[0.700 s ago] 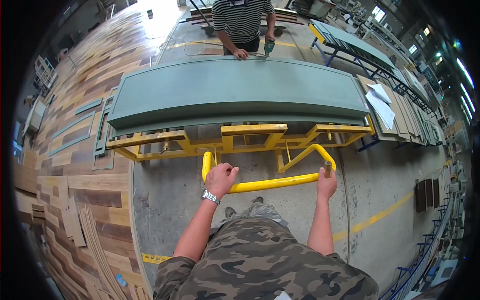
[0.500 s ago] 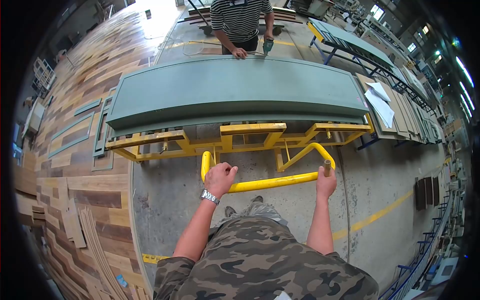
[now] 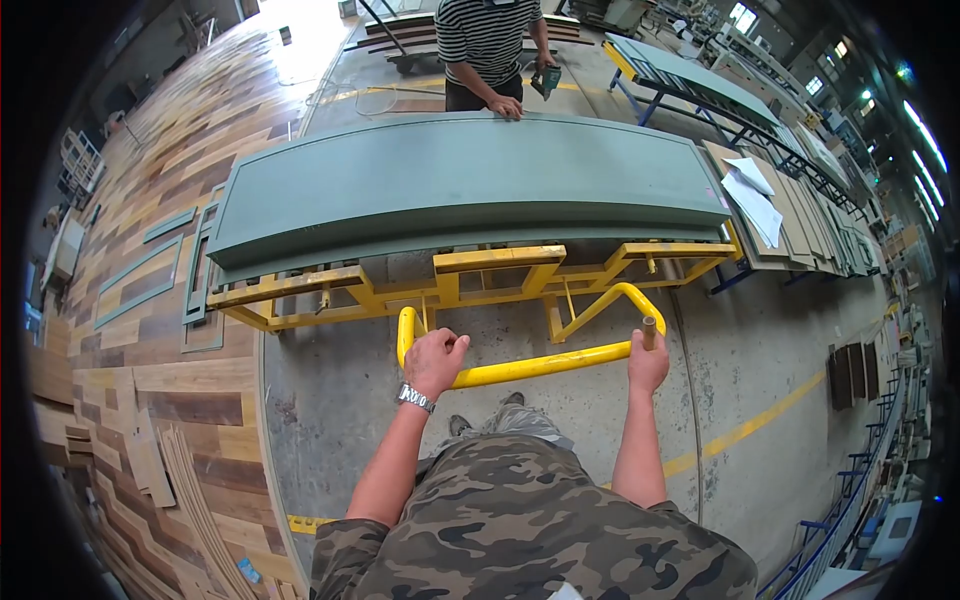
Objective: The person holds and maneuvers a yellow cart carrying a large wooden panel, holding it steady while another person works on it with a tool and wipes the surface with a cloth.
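My left hand [image 3: 434, 363], with a metal watch at the wrist, lies closed over the left corner of a yellow tubular handle [image 3: 545, 364]. Its fingertips are hidden. At the handle's right corner, my right hand [image 3: 648, 367] is closed around a short brown cylinder [image 3: 649, 332] that points up from the fist. The handle joins a yellow steel cart [image 3: 500, 260]. On this cart lies a long grey-green panel [image 3: 470, 170] with a raised border.
Across the panel, a person in a striped shirt [image 3: 488, 40] holds a green power drill [image 3: 546, 80] and rests one hand on the panel's far edge. Green frames [image 3: 140, 280] lie on wooden flooring at left. Papers [image 3: 754, 205] top stacked boards at right.
The other person has lifted the drill off the panel's far edge and moved it slightly right. My hands keep their hold; the view has shifted slightly.
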Motion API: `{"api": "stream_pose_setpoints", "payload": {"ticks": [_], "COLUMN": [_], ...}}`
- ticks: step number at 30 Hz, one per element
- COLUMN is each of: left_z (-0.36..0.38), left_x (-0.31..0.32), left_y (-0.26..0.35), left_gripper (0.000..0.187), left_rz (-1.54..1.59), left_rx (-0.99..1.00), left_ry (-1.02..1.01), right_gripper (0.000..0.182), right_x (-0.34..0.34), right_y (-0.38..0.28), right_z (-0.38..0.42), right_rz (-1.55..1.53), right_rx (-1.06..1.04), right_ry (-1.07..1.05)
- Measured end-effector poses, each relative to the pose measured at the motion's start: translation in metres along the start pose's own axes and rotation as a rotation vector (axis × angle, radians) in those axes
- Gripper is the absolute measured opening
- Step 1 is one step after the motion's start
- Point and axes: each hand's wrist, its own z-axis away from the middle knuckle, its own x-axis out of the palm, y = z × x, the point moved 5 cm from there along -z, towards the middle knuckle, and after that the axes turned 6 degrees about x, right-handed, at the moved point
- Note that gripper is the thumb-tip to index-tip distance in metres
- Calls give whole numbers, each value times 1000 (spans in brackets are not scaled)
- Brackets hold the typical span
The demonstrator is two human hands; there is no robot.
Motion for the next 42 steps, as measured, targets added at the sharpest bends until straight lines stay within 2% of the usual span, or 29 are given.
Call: {"api": "stream_pose_setpoints", "payload": {"ticks": [6,42], "left_z": [0,-1], "left_x": [0,-2], "left_y": [3,6], "left_gripper": [37,36], "left_rz": [1,12], "left_rx": [5,11], "left_ry": [2,15], "right_gripper": [36,39], "right_x": [-1,-3], "right_y": [-1,-2], "right_z": [0,0], "right_rz": [-57,-73], "right_rx": [-54,-36], "right_ry": [83,66]}}
